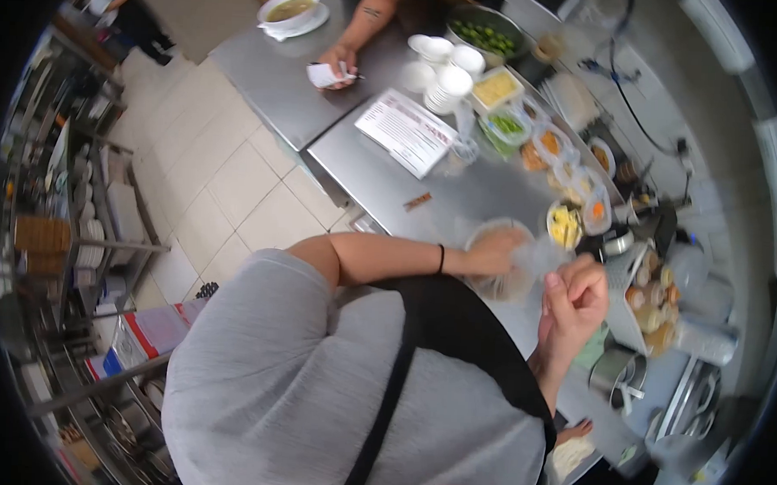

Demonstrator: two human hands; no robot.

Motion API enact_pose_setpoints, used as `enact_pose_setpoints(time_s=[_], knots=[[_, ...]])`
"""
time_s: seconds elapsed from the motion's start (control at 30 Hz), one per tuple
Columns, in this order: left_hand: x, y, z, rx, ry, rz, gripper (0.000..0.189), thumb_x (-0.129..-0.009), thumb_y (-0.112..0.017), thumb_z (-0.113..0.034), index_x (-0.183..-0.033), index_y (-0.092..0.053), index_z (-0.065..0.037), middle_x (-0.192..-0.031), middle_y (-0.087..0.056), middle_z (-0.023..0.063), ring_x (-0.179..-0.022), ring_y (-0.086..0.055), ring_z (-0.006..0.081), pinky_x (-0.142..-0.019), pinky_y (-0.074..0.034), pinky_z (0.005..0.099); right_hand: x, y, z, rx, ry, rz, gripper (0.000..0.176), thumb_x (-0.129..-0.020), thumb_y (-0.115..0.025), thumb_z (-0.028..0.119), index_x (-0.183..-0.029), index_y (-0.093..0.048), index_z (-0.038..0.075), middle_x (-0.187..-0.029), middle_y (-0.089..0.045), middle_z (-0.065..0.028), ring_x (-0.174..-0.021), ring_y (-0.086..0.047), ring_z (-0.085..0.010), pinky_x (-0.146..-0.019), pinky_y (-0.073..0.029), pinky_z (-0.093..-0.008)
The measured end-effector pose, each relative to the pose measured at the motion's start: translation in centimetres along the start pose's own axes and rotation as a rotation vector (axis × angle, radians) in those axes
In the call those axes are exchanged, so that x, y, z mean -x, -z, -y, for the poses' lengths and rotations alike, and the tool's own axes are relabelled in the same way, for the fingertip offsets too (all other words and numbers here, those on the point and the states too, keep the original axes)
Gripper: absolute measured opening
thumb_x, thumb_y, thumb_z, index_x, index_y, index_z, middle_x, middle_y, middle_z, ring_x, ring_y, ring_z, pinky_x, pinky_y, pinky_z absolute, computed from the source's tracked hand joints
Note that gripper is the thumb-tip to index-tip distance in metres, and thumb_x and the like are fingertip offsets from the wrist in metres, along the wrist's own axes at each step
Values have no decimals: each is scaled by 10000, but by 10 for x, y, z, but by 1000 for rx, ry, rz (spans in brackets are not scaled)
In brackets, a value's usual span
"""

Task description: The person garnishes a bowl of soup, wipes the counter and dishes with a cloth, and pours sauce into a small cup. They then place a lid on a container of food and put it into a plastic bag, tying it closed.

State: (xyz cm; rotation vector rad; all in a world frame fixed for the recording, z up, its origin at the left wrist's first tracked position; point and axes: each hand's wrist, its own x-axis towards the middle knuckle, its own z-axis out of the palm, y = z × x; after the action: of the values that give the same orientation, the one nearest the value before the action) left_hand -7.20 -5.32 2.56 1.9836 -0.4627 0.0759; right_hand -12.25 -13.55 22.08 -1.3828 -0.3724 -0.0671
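Observation:
My left hand [497, 250], a dark band on its wrist, reaches into a round, pale, see-through container [510, 288] on the steel counter. Its fingers are blurred and partly hidden. To the right, my right hand [574, 296] is raised with its fingers curled and thumb folded over. A blurred piece of clear plastic [540, 254] lies between the hands, against the right fingertips; whether it is a bag or a lid I cannot make out. Just beyond it is a white bowl of yellow pieces [565, 226].
Another person's hand [335, 69] holds a white paper pad across the counter [356, 182]. A printed sheet [405, 130], stacked white cups [448, 89], bagged greens [504, 126] and a soup bowl [288, 11] stand there. A rack of jars [650, 297] is at right.

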Motion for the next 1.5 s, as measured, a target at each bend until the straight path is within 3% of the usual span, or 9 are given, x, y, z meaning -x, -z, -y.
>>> enact_pose_setpoints(time_s=[0.2, 0.4, 0.6, 0.67, 0.87, 0.97, 1.17, 1.43, 1.5], knots=[[-37, 4, 21, 337, -221, 265, 279, -686, -597, -234, -892, -605, -47, -774, -609, 156, -734, -584, 305, -652, -447, 374, 11, 7, -53, 1050, -13, 639, 419, -730, -552, 6, -1135, -444, 9, -959, -536, -109, -690, -610, -142, -597, -496, -240], [-45, 7, 14, -234, -258, 344, 188, -650, -565, -138, -815, -574, -49, -783, -588, 118, -728, -542, 308, -678, -422, 388, -2, 87, -105, 1762, -53, 275, 280, -788, -462, 140, -1051, -487, 49, -945, -575, -130, -538, -595, -274, -530, -494, -385], [-38, 24, 3, -242, -492, 303, 214, -618, -575, -80, -832, -557, -79, -830, -552, 77, -888, -489, 261, -791, -389, 361, 43, 130, -111, 1557, -37, 411, 203, -813, -466, 222, -754, -523, 36, -649, -578, -100, -518, -588, -223, -489, -460, -367], [-39, 22, 9, -188, -438, 291, 211, -625, -573, -74, -836, -564, -71, -850, -550, 79, -903, -479, 266, -804, -385, 352, 51, 134, -108, 859, -794, 391, 266, -857, -439, 283, -782, -528, 43, -647, -564, -109, -518, -562, -199, -481, -434, -341], [-42, 17, 10, -111, -385, 352, 223, -661, -564, -81, -883, -579, -63, -922, -544, 96, -925, -472, 265, -811, -391, 363, 35, 93, -86, -532, -792, -17, 285, -877, -429, 293, -913, -561, 43, -704, -549, -119, -619, -543, -157, -488, -410, -297], [-42, 10, 20, -101, -432, 342, 230, -687, -564, -97, -913, -581, -59, -932, -550, 104, -927, -478, 273, -822, -388, 366, 19, 89, -105, 1033, 249, 134, 218, -849, -483, 220, -946, -569, 45, -705, -554, -75, -636, -538, -154, -492, -403, -276], [-44, 33, 1, 268, -142, 432, 176, -716, -569, -95, -881, -604, -44, -863, -605, 99, -828, -570, 205, -751, -437, 303, 42, 124, -137, 737, -613, 190, 159, -831, -500, 193, -880, -572, 59, -796, -575, -29, -636, -543, -150, -538, -428, -274], [-57, 25, 6, 217, -16, 528, 175, -775, -532, -139, -892, -604, -32, -817, -613, 90, -718, -557, 172, -679, -437, 281, 35, 80, -106, -420, -655, -102, 376, -843, -500, 295, -1114, -481, 36, -851, -565, -59, -742, -549, -180, -614, -435, -273], [-61, 22, 4, 175, 39, 598, 182, -783, -520, -154, -892, -605, -37, -791, -605, 90, -692, -545, 176, -669, -432, 284, 31, 85, -114, 1258, 285, 86, 506, -794, -552, 277, -1206, -416, 16, -938, -552, -138, -697, -548, -233, -598, -447, -288]])
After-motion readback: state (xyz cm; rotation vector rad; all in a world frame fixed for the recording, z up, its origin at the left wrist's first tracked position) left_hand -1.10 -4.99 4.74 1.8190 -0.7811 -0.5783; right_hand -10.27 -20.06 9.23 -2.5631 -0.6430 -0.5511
